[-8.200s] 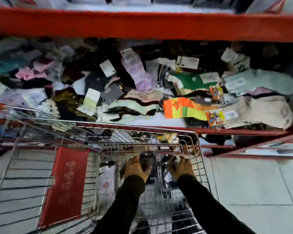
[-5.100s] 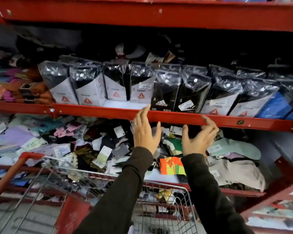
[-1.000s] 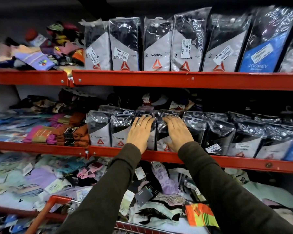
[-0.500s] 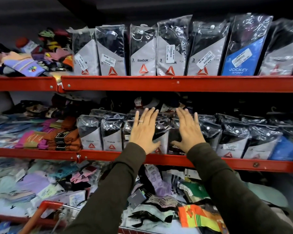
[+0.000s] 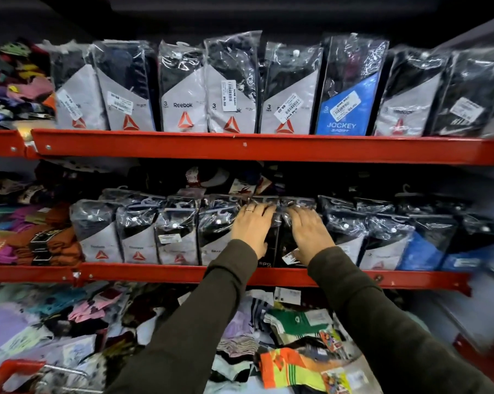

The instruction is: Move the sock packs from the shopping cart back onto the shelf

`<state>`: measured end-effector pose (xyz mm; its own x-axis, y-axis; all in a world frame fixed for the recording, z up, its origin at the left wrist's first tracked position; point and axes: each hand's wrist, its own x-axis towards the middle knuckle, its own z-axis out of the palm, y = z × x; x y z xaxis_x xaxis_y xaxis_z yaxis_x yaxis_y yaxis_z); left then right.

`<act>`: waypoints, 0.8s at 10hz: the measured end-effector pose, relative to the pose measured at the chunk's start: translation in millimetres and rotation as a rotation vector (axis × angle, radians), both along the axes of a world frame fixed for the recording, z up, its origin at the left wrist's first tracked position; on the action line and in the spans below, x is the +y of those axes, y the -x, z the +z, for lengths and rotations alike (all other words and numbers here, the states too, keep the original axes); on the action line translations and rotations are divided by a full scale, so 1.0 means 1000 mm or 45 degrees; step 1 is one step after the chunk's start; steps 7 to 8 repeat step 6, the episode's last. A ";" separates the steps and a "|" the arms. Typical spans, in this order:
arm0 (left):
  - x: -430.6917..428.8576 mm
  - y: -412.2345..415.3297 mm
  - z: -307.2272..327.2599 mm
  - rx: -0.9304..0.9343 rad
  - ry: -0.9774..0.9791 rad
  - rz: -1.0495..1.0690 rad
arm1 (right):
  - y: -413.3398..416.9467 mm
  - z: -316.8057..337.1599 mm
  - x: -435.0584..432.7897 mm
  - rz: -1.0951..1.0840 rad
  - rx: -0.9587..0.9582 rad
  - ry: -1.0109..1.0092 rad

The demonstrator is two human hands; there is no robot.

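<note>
Both hands are laid flat, fingers spread wide and gripping nothing, on the black sock packs in glossy clear plastic sleeves that stand in the middle of the row on the red metal middle shelf: the left hand on one pack, the right hand on its neighbour just to the right. The step looks like seating these packs into the row, and to do it well the palms should press evenly and gently toward the far side until the packs stand as upright as the grey-and-black Reebok packs to the left, their lower edges tucked behind the shelf's front lip; a harder shove would likely tip them back onto the loose dark items lying behind. The row is tight, so the slippery sleeves may catch on the packs touching them at either side, and the blue-fronted packs farther right lean and could topple if jostled. The red upper shelf with its own line of packs hangs over the work and limits lifting. Below, a heap of loose coloured socks with paper tags lies on the lower shelf, and the red-handled wire shopping cart shows only at the near left corner; what is left in it cannot be seen.
</note>
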<state>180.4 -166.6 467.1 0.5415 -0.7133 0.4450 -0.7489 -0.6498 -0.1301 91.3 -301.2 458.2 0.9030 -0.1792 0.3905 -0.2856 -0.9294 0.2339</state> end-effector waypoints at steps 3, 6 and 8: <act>-0.007 0.013 -0.004 0.001 0.087 0.072 | 0.007 0.000 -0.009 0.118 -0.040 0.029; 0.038 0.027 0.016 -0.119 0.358 -0.138 | 0.037 0.036 0.021 0.329 -0.589 -0.062; 0.038 0.027 0.016 -0.119 0.358 -0.138 | 0.037 0.036 0.021 0.329 -0.589 -0.062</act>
